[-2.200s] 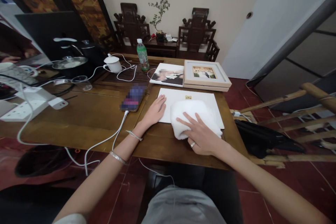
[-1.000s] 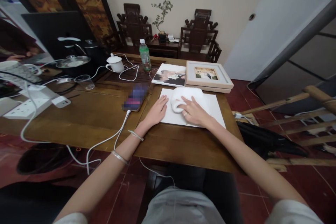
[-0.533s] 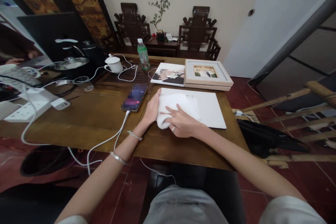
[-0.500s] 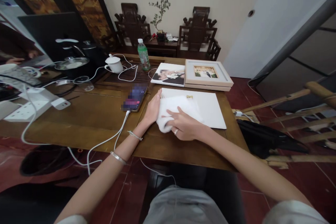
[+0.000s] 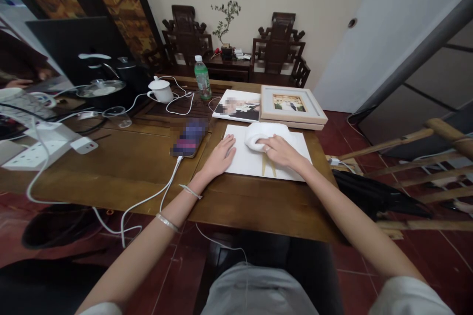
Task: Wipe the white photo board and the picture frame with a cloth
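Observation:
A flat white board point(image 5: 251, 162) lies on the wooden table point(image 5: 148, 172) in front of me. My left hand point(image 5: 219, 156) rests flat and open on the board's left edge. My right hand point(image 5: 281, 151) presses down on a folded white cloth point(image 5: 264, 134) at the board's far side, fingers laid over the cloth. Two thin yellowish strips point(image 5: 269, 168) show on the board just below my right hand.
A phone point(image 5: 188, 139) on a white cable lies left of the board. Behind it are a photo print point(image 5: 236, 106) and a stack of picture frames point(image 5: 291, 104). A green bottle point(image 5: 202, 78), white lidded cup point(image 5: 159, 90), glass cup point(image 5: 117, 117) and power strips point(image 5: 40, 150) sit farther left.
My right hand has slid the cloth from the board's near left corner to its far middle. The left hand has moved from the board's edge to lie flat on it.

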The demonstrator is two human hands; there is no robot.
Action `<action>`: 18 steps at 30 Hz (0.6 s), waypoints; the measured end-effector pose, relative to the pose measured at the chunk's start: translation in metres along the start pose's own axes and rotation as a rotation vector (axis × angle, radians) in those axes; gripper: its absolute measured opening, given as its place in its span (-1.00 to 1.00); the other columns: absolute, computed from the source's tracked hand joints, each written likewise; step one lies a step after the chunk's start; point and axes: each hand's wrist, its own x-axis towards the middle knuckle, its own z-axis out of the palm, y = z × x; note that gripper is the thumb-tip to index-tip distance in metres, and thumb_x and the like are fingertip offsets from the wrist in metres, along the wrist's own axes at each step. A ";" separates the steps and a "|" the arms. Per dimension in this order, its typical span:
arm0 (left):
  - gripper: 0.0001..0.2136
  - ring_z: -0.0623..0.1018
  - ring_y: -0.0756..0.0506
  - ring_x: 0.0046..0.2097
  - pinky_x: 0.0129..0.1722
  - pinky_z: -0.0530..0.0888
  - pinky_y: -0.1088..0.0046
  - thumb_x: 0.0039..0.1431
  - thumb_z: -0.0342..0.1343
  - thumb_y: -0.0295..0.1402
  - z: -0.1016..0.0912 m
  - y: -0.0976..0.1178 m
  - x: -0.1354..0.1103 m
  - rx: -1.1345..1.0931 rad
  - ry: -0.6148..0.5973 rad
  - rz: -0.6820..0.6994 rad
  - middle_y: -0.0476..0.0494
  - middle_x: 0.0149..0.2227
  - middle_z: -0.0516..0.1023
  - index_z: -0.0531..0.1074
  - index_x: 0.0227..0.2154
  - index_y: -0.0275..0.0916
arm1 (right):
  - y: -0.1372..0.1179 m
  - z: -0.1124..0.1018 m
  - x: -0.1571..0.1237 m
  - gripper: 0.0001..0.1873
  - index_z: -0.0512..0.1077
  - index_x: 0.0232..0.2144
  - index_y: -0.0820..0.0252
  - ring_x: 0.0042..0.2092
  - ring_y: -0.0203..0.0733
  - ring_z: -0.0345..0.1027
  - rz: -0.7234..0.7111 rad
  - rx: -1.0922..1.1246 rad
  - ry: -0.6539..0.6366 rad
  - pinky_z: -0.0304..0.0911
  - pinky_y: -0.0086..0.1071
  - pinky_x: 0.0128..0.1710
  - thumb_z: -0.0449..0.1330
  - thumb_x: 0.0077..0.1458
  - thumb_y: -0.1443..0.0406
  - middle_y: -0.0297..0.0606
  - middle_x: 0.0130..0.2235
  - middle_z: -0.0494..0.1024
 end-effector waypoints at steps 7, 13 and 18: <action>-0.58 0.22 -0.21 0.26 0.26 0.13 0.10 0.25 -0.12 -0.24 0.000 -0.001 0.000 0.011 0.002 -0.003 -0.28 0.20 0.30 0.35 0.08 -0.34 | -0.014 0.005 0.065 -0.59 0.51 -0.32 0.25 -0.17 -0.10 0.37 -0.010 0.253 0.078 0.14 -0.40 -0.19 -0.15 0.05 0.42 -0.21 -0.17 0.58; -0.59 0.25 -0.21 0.25 0.26 0.14 0.10 0.24 -0.11 -0.25 -0.001 -0.003 0.000 0.021 0.003 -0.001 -0.25 0.19 0.32 0.36 0.07 -0.31 | -0.020 0.013 0.080 -0.58 0.51 -0.34 0.22 -0.15 -0.12 0.37 -0.028 0.308 0.094 0.15 -0.42 -0.14 -0.15 0.02 0.42 -0.27 -0.17 0.58; -0.57 0.21 -0.20 0.27 0.27 0.13 0.12 0.25 -0.13 -0.25 -0.002 -0.001 -0.001 0.021 -0.021 0.004 -0.29 0.21 0.28 0.33 0.09 -0.36 | 0.013 0.000 0.064 -0.62 0.50 -0.39 0.27 -0.11 -0.06 0.37 0.115 0.322 0.126 0.19 -0.36 -0.11 -0.12 0.01 0.38 -0.22 -0.18 0.58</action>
